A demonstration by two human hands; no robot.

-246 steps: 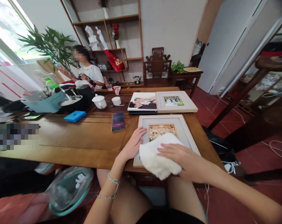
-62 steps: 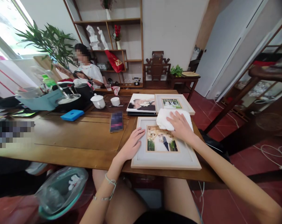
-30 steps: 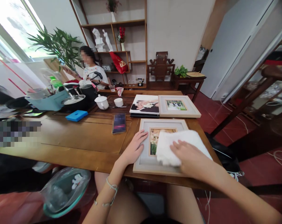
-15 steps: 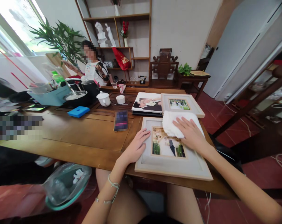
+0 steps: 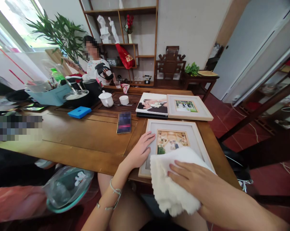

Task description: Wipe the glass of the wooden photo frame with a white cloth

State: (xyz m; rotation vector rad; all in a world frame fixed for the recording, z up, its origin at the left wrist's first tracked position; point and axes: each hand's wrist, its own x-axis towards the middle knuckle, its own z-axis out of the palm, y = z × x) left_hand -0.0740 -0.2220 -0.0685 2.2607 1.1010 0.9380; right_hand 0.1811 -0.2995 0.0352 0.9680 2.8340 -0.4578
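Note:
A pale wooden picture frame (image 5: pixel 204 146) with a wedding photo (image 5: pixel 172 139) lies flat near the table's front right edge. My left hand (image 5: pixel 141 150) rests on its left border, fingers stretched out over the rim. Over the front part of the frame is a white cloth (image 5: pixel 170 186), gripped by my right hand (image 5: pixel 191 176). The cloth hangs down past the frame's near edge and hides the lower part of the photo. My right fingers are spread on the cloth's top, and the thumb cannot be seen.
Behind the frame lie a photo album (image 5: pixel 152 104) and a second picture frame (image 5: pixel 203 110). A phone (image 5: pixel 124 122), blue box (image 5: pixel 79 112), white lidded cup (image 5: pixel 106 98) and small white bowl (image 5: pixel 124 99) stand leftward. A person (image 5: pixel 98 67) sits across the table. A lined bin (image 5: pixel 68 192) is below.
My right hand has brought the white cloth from the frame's upper right toward me, to its near edge. The photo's upper part now shows. My left hand stays in place.

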